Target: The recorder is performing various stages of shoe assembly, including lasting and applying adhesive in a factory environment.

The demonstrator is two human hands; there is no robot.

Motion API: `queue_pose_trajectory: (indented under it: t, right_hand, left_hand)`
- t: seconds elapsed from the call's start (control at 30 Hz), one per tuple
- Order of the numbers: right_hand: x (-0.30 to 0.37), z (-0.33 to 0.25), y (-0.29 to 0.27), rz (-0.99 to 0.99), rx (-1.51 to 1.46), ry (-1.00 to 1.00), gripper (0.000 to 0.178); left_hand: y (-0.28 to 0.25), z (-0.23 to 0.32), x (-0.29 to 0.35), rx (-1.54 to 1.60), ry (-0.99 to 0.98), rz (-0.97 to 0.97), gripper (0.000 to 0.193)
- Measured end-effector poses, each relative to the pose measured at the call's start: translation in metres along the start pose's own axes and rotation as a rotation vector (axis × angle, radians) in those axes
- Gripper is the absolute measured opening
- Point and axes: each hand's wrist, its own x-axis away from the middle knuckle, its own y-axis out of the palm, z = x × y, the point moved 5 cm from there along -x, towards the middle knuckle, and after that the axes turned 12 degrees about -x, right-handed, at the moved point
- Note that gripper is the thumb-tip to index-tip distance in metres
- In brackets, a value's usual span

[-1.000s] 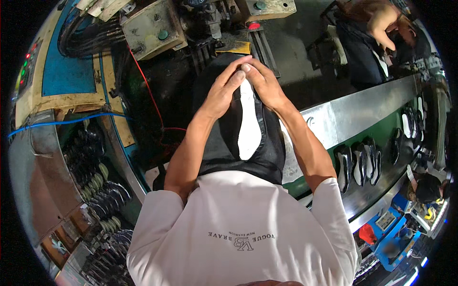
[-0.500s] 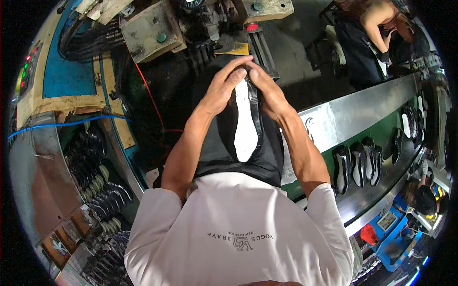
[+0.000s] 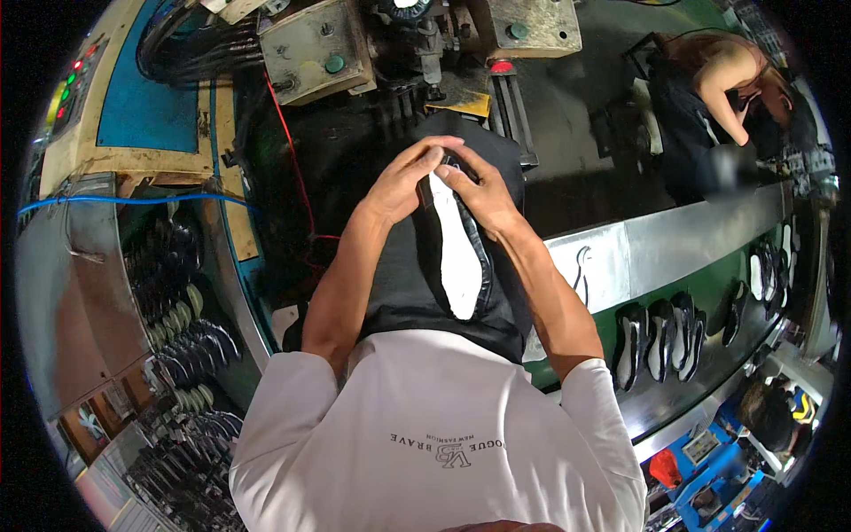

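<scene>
A black shoe lies over my lap with its white underside turned up, its narrower end pointing away from me. At that far end my left hand is closed round the left side, thumb and fingers bent over the tip. From the other side my right hand grips the same end, its thumb resting on the white surface near the tip. The fingertips of both hands come close together there and partly hide the end of the shoe. Dark cloth covers my lap beneath the shoe.
Ahead stands a machine with grey control boxes, green buttons and a red knob. On my right runs a metal-edged conveyor carrying several black shoes. Racked shoes fill the left. Another person sits far right.
The shoe's near end has swung slightly right, so it lies more slanted. My right thumb has come onto the white underside. The surroundings have shifted a little in view.
</scene>
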Motion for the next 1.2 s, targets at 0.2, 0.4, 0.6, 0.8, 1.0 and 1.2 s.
queue_pose_trajectory:
  t: [0.2, 0.4, 0.6, 0.8, 1.0, 1.2]
  right_hand:
    - [0.013, -0.002, 0.007, -0.087, 0.382, -0.14, 0.091]
    - [0.115, -0.025, 0.06, -0.204, 1.259, -0.316, 0.088]
    - [0.096, -0.08, 0.03, -0.006, 1.087, -0.44, 0.062]
    - [0.063, -0.162, 0.006, 0.252, 1.165, -0.485, 0.057]
    - [-0.026, -0.245, 0.038, 0.243, 1.169, -0.631, 0.063]
    - [-0.142, -0.284, 0.054, 0.233, 1.17, -0.659, 0.064]
  left_hand:
    - [-0.018, -0.005, -0.002, -0.416, 0.18, 0.276, 0.039]
    - [-0.076, -0.018, 0.003, -0.144, -0.11, 0.621, 0.029]
    - [-0.103, 0.055, -0.064, -0.406, -0.091, 0.357, 0.067]
    - [-0.096, 0.239, -0.18, -0.207, 0.237, 0.459, 0.091]
    - [-0.095, 0.284, -0.17, -0.149, 0.274, 0.278, 0.061]
    - [-0.068, 0.268, -0.052, -0.245, 0.371, 0.21, 0.069]
